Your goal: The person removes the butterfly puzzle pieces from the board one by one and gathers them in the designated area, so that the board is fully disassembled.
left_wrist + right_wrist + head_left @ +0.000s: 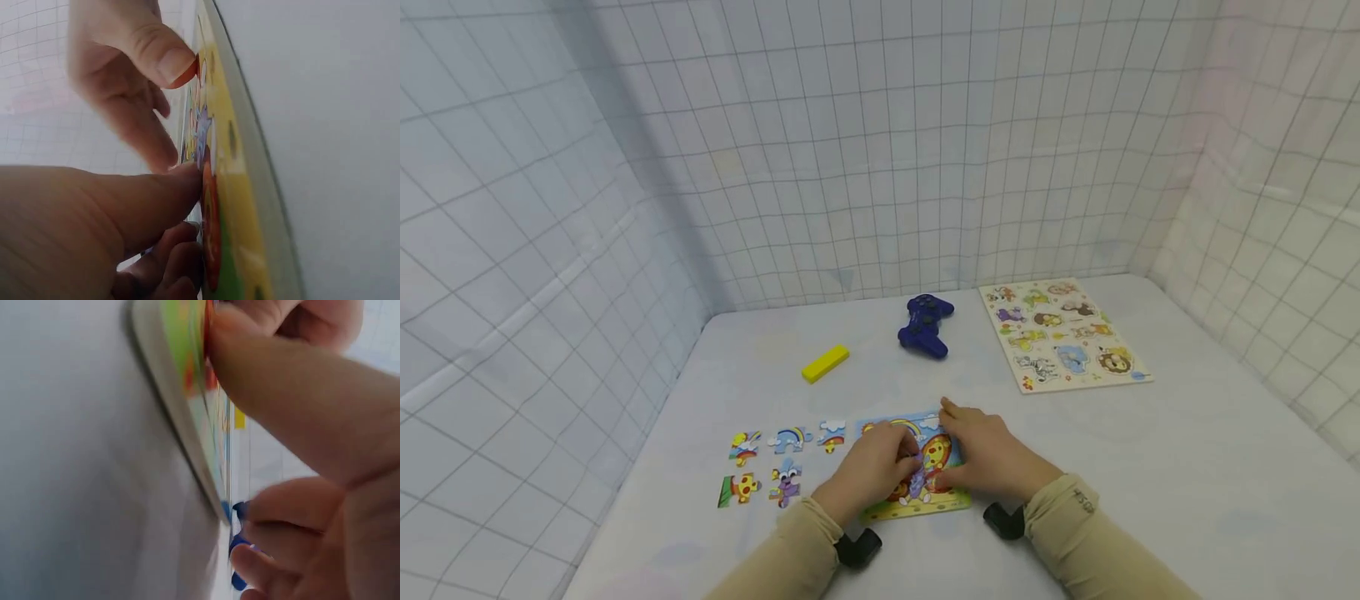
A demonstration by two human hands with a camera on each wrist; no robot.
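Note:
A colourful cartoon jigsaw puzzle in a flat board [951,500] lies in front of me, under both hands. My left hand [876,462] is over its left half, fingers bent, thumb and fingertips right at a purple figure [917,483]. The left wrist view has the left thumb [169,194] against the picture surface; I cannot tell whether a piece is pinched there. On the board's right side, my right hand [996,454] is spread, fingers near the top corner. Its thumb [250,356] rests on the picture by the right edge.
Several loose jigsaw pieces [789,440] lie left of the board. Behind are a yellow block [825,364] and a dark blue game controller [926,325]. An animal picture board [1060,333] lies at the back right. White gridded curtains [865,150] surround the table.

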